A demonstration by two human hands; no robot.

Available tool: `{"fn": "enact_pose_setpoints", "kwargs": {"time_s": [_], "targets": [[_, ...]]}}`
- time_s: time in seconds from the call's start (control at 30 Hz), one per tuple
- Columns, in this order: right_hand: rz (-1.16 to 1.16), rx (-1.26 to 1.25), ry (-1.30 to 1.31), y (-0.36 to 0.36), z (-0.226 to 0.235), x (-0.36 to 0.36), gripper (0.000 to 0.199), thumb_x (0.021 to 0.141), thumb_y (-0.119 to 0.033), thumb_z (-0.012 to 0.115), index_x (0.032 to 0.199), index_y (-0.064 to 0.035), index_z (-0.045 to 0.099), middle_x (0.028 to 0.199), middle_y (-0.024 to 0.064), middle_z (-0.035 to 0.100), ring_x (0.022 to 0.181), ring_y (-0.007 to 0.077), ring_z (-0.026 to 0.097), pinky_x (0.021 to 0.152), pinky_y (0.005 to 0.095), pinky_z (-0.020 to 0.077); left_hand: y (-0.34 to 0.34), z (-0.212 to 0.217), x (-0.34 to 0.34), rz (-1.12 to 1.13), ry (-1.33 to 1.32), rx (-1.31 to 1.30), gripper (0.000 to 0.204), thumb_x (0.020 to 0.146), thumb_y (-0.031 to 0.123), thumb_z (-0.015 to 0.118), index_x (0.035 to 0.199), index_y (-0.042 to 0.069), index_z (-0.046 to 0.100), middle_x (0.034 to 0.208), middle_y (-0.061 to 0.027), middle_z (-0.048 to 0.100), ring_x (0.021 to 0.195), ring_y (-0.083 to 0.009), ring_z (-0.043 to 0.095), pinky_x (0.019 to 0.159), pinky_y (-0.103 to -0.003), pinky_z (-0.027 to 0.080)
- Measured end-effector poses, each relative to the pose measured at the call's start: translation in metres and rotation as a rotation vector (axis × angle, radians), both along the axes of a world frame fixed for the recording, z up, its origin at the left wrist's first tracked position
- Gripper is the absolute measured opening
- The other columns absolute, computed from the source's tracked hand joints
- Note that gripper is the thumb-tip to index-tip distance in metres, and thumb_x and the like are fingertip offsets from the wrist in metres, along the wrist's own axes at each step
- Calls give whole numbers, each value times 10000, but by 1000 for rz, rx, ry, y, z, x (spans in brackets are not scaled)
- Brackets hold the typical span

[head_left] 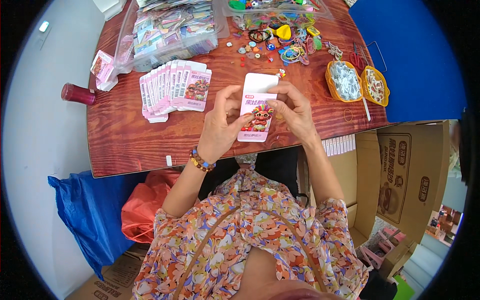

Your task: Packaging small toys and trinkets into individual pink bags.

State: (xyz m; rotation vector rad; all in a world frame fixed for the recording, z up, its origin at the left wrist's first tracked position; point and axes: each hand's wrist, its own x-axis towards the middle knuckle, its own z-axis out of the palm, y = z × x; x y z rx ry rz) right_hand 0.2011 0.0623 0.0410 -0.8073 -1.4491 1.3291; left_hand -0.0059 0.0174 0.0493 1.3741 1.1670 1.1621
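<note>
A small pink-and-white cardboard box (256,131) with a cartoon figure on its front is held upright above the table's near edge, its white top flap (261,82) raised. My left hand (223,120) grips its left side, thumb across the front. At the upper right edge, just below the flap, my right hand (295,111) pinches the box between thumb and fingers. Whether anything is inside the box is hidden. To the left of my hands, a fanned stack of matching flat boxes (172,90) lies on the wooden table (125,132).
Behind the stack stands a clear tub of flat packets (175,30). Small trinkets (295,47) lie scattered at the back. On the right are yellow baskets (334,86) and red-handled scissors (356,59). A red jar (78,94) sits at the left edge; an open carton (410,170) is below right.
</note>
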Motion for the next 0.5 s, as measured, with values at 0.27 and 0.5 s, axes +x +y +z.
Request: {"fn": "enact_pose_setpoints", "kwargs": {"time_s": [0.27,0.5], "targets": [[11,168,-246,5,11,6,73,930,-71,674,937,0,661,942,36,596,708,58,544,585,214,437,3,9,0,-105,102,48,571,872,-25,681,1391,69,463,1136,-146,675,990,-196,688,836,-311,562],[114,149,-282,10,4,12,53,915,-29,674,946,12,660,966,47,629,756,84,576,637,232,463,6,-11,-9,-134,136,130,511,846,2,705,1317,61,515,1128,-122,652,1019,-204,665,874,-341,534]]}}
